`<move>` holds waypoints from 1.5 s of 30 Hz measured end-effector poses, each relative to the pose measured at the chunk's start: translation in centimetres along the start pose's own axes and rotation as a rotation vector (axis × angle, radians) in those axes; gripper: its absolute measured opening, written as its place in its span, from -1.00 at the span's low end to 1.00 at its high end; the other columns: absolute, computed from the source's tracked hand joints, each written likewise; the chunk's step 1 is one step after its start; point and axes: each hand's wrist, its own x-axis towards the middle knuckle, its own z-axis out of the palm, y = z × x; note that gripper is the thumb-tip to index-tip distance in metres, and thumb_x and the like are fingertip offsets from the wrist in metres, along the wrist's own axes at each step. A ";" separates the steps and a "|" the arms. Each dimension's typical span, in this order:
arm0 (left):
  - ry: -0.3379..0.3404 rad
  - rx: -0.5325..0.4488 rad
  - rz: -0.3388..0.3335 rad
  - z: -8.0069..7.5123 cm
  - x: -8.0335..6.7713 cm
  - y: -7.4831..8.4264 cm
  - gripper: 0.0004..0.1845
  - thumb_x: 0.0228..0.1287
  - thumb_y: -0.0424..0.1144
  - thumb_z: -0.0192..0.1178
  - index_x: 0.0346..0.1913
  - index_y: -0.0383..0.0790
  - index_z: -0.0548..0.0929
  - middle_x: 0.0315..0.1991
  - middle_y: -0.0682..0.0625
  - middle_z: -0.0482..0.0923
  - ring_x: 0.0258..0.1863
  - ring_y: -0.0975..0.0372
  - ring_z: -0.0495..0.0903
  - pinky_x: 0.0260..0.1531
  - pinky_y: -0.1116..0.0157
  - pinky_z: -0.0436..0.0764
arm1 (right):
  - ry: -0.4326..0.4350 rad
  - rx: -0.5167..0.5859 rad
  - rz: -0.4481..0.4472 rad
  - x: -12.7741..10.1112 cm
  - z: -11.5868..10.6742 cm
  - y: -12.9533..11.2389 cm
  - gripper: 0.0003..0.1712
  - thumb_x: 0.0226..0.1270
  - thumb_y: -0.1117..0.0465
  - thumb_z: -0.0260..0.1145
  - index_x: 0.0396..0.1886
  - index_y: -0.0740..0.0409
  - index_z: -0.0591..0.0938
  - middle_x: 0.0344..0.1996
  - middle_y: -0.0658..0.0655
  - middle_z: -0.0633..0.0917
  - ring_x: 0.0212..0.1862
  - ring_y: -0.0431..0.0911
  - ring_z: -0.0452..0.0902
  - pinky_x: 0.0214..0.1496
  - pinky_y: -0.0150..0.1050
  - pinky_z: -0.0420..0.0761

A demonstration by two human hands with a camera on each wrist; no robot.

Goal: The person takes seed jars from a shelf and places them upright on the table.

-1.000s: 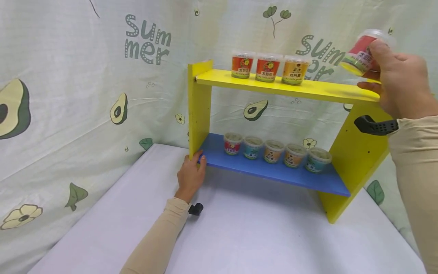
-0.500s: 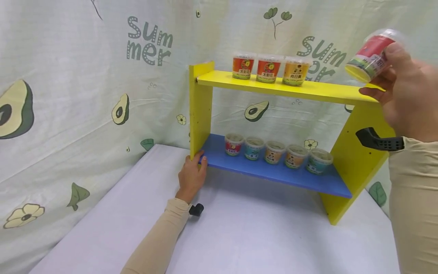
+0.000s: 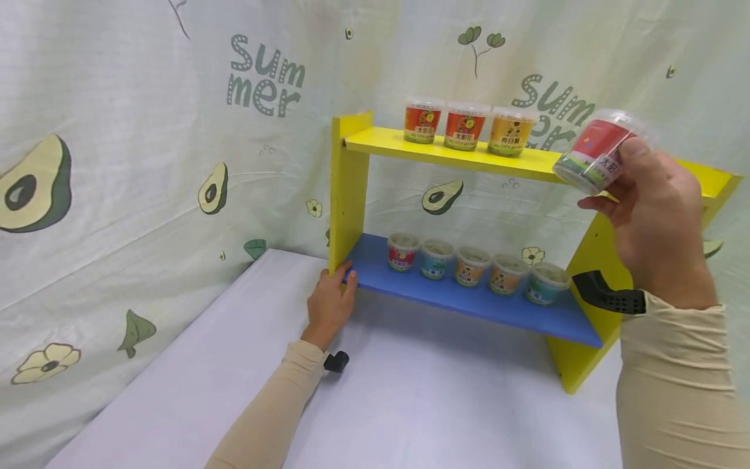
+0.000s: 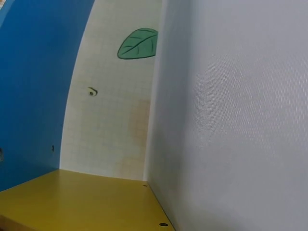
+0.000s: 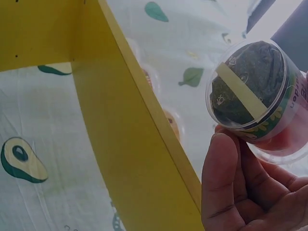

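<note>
In the head view my right hand (image 3: 659, 215) holds a clear plastic cup with a red and green label (image 3: 602, 151), tilted, in front of the right part of the yellow upper shelf (image 3: 445, 154). The right wrist view shows the cup's clear base (image 5: 248, 84) with dark contents behind it, thumb and fingers round its side. My left hand (image 3: 330, 303) grips the lower left corner of the shelf unit, where the blue lower shelf (image 3: 428, 300) meets the yellow side panel (image 3: 347, 202). The left wrist view does not show that hand.
Two red-labelled cups (image 3: 422, 124) and a yellow-labelled cup (image 3: 510, 133) stand on the upper shelf's left and middle. A row of several cups (image 3: 471, 268) stands on the blue shelf. The unit rests on a white table (image 3: 445, 404) before a printed cloth (image 3: 146, 130).
My right hand first shifts slightly right, then comes left and down with the cup, closer to the upper shelf. The left hand keeps its grip on the corner. The head view shifts slightly.
</note>
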 end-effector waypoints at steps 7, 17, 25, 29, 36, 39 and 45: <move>-0.016 0.009 0.015 0.4 -0.5 0.1 -0.45 0.54 0.24 -0.20 0.37 0.14 0.52 -0.06 -0.21 0.52 -0.24 -0.02 0.61 -0.39 -0.03 0.56 | -0.078 -0.070 -0.033 -2.9 0.6 1.9 -0.55 0.52 0.23 0.20 0.28 0.40 0.48 0.15 0.31 0.56 -0.04 0.07 0.60 -0.24 -0.26 0.69; 0.011 0.008 0.026 0.2 -0.7 0.3 -0.49 0.54 0.18 -0.15 0.34 0.10 0.55 -0.09 -0.21 0.53 -0.28 -0.02 0.62 -0.41 -0.02 0.55 | -0.055 -0.202 0.009 -5.1 0.3 4.6 -0.53 0.54 0.18 0.19 0.33 0.28 0.47 0.18 0.26 0.53 0.03 0.04 0.55 -0.16 -0.35 0.65; 0.015 0.005 0.013 -0.2 -0.6 0.2 -0.48 0.54 0.18 -0.14 0.36 0.09 0.54 -0.08 -0.20 0.52 -0.26 -0.01 0.61 -0.38 -0.02 0.57 | -0.029 -0.389 0.107 -6.7 0.3 7.5 -0.57 0.53 0.07 0.20 0.25 0.19 0.49 0.08 0.16 0.56 0.04 -0.04 0.49 -0.07 -0.44 0.59; 0.015 0.001 0.017 -0.1 -0.7 0.0 -0.48 0.54 0.17 -0.13 0.36 0.08 0.53 -0.09 -0.19 0.51 -0.27 0.02 0.58 -0.38 0.01 0.57 | -0.030 -0.451 0.141 -7.4 0.2 8.7 -0.58 0.52 0.04 0.22 0.23 0.14 0.49 0.01 0.10 0.61 -0.02 -0.08 0.50 -0.07 -0.47 0.57; 0.025 -0.001 0.027 0.1 -0.6 -0.1 -0.47 0.54 0.19 -0.16 0.35 0.08 0.53 -0.09 -0.19 0.51 -0.27 0.01 0.58 -0.39 0.00 0.57 | -0.078 -0.428 0.178 -8.3 0.2 10.7 -0.61 0.53 0.07 0.21 0.20 0.15 0.49 -0.03 0.07 0.66 -0.09 -0.12 0.58 -0.09 -0.40 0.61; 0.012 0.003 0.028 0.2 -0.6 -0.2 -0.45 0.54 0.21 -0.19 0.36 0.08 0.52 -0.08 -0.19 0.50 -0.28 0.03 0.57 -0.38 0.02 0.57 | -0.097 -0.428 0.188 -8.7 0.2 11.6 -0.63 0.53 0.10 0.22 0.19 0.17 0.48 -0.06 0.06 0.66 -0.13 -0.11 0.59 -0.12 -0.36 0.64; 0.021 0.003 0.036 0.2 -0.6 -0.2 -0.45 0.54 0.21 -0.19 0.36 0.07 0.52 -0.11 -0.18 0.49 -0.34 0.05 0.55 -0.42 0.06 0.53 | -0.129 -0.471 0.230 -9.3 0.9 13.1 -0.57 0.52 0.11 0.23 0.26 0.18 0.45 -0.06 0.04 0.67 -0.11 -0.09 0.61 -0.14 -0.26 0.67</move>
